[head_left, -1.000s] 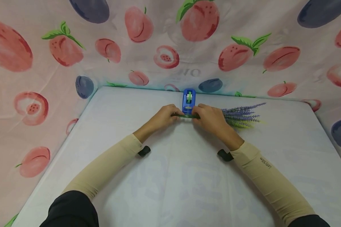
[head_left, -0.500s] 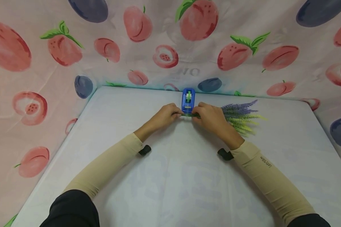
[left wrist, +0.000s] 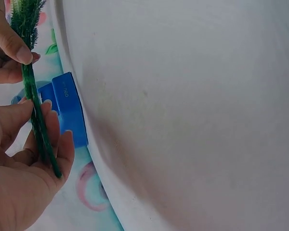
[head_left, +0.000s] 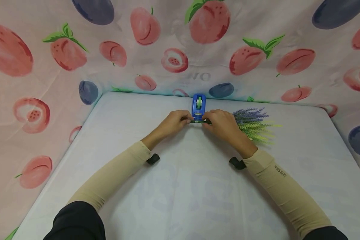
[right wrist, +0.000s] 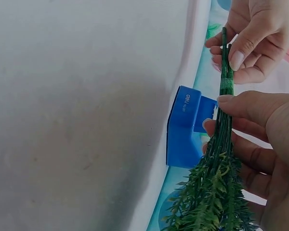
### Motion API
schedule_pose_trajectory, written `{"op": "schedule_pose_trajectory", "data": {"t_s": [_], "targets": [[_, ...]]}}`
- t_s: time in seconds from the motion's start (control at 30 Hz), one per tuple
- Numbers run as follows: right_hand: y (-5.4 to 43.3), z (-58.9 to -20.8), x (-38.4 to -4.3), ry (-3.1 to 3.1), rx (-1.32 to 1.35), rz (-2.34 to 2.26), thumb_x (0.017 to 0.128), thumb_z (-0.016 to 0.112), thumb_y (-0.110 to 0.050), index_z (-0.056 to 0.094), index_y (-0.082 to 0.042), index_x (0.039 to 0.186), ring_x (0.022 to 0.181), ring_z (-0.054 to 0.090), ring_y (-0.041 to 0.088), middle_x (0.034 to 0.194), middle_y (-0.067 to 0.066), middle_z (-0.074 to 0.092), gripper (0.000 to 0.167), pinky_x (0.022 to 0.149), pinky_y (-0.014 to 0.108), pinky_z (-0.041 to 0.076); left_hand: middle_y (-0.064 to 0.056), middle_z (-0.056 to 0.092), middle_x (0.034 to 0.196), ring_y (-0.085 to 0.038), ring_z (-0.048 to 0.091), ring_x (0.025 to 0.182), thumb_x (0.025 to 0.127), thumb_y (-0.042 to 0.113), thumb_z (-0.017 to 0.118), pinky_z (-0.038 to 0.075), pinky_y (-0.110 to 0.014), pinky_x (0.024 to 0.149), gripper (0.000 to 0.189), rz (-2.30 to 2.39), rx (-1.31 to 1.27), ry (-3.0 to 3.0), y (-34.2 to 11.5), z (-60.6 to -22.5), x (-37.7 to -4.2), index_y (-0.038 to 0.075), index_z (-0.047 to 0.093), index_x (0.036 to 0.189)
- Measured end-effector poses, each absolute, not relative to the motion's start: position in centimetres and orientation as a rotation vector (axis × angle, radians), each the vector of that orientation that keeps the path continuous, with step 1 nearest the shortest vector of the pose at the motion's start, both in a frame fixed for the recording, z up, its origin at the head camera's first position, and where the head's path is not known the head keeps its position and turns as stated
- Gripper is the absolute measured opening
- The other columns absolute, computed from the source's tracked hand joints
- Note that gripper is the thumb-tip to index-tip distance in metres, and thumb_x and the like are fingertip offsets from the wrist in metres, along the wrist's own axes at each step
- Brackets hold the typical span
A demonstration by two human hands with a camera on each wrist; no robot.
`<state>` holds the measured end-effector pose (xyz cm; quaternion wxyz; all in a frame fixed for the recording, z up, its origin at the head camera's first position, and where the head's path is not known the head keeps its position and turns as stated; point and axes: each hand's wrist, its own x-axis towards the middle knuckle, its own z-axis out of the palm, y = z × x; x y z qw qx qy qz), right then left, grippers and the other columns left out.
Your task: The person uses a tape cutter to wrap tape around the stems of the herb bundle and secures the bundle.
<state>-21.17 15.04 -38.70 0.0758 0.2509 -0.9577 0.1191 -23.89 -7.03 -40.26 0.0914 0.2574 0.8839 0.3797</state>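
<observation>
A bunch of artificial lavender (head_left: 250, 125) with purple and yellow-green heads lies sideways between the hands, heads to the right. My left hand (head_left: 176, 120) pinches the lower ends of its green stems (left wrist: 38, 120) between thumb and fingers. Closer to the heads, my right hand (head_left: 222, 125) pinches the same stems with thumb and fingertips. In the right wrist view, a shiny band of clear tape (right wrist: 226, 85) wraps the stems between the two hands. A blue tape dispenser (head_left: 199, 106) stands just beyond the stems; its roll has a green core.
The white-covered table (head_left: 180, 186) reaches back to a fruit-printed cloth (head_left: 210, 63) hung behind and along the left. The dispenser stands close to the table's far edge. Dark wrist cameras (head_left: 237, 164) project inward from both sleeves.
The bunch has turned in the hands: the purple heads shift left and more yellow-green ones show below them. Both hands stay in nearly the same place, and the dispenser has not moved.
</observation>
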Motion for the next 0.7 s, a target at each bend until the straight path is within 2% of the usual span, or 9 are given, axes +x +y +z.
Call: {"op": "schedule_pose_trajectory", "data": {"t_s": [0.17,0.5,0.7], "targets": [[15.02,-38.7,-21.25,-2.881,0.755,0.38,0.092,0.077,-0.021,0.078,-0.011,0.109,0.083,0.069,0.022,0.094,0.005,0.075,0.019,0.073,0.043,0.056,-0.01,0.071,0.116,-0.022,0.062,0.113,0.099,0.003,0.064,0.049,-0.036,0.101,0.013,1.127,0.761,2.635,-7.0,-40.19,-23.97,0.004,0.074,0.107],[14.96,-38.46,-21.3,-2.868,0.748,0.382,0.096,0.072,-0.02,0.078,-0.011,0.108,0.082,0.069,0.022,0.092,0.005,0.076,0.016,0.07,0.041,0.055,-0.013,0.071,0.108,-0.023,0.063,0.103,0.092,-0.006,0.068,0.051,-0.036,0.094,0.021,1.078,0.835,2.687,-7.02,-40.45,-24.36,0.002,0.076,0.109],[15.02,-38.48,-21.59,-2.841,0.777,0.378,0.097,0.07,-0.016,0.078,-0.009,0.107,0.077,0.068,0.024,0.091,0.006,0.076,0.015,0.065,0.041,0.055,-0.013,0.07,0.107,-0.024,0.063,0.103,0.093,-0.007,0.066,0.051,-0.036,0.095,0.023,1.06,0.848,2.703,-7.01,-40.42,-24.52,0.002,0.077,0.111]]}}
